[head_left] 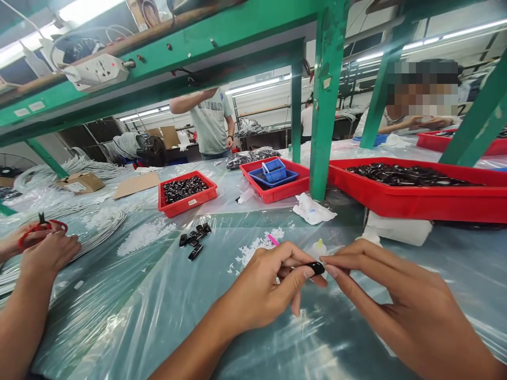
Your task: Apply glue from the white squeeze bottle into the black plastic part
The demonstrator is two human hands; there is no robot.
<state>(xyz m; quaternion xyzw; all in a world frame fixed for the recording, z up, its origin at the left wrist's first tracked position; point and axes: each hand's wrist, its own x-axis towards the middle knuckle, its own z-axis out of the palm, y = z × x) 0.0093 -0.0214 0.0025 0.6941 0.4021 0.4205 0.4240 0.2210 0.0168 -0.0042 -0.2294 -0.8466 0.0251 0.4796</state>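
My left hand [273,285] pinches a small glossy black plastic piece [317,268] between thumb and fingers, above the table. The thumb and fingertips of my right hand [400,295] are pressed together at the right end of that piece; whatever they hold is too small to make out. Behind my left hand a pink stick [273,240] pokes up, and I cannot tell if it is held or lying there. Several similar black pieces [194,237] lie loose to the left. White scraps [255,248] are spread just beyond my left hand.
A red tray [188,211] holds small black parts; another red tray [273,195] has blue bins [273,173]. At right stands a large red tray [420,203] of black parts beside a green post [320,105]. A co-worker's hands [47,253] at left hold red scissors [29,235].
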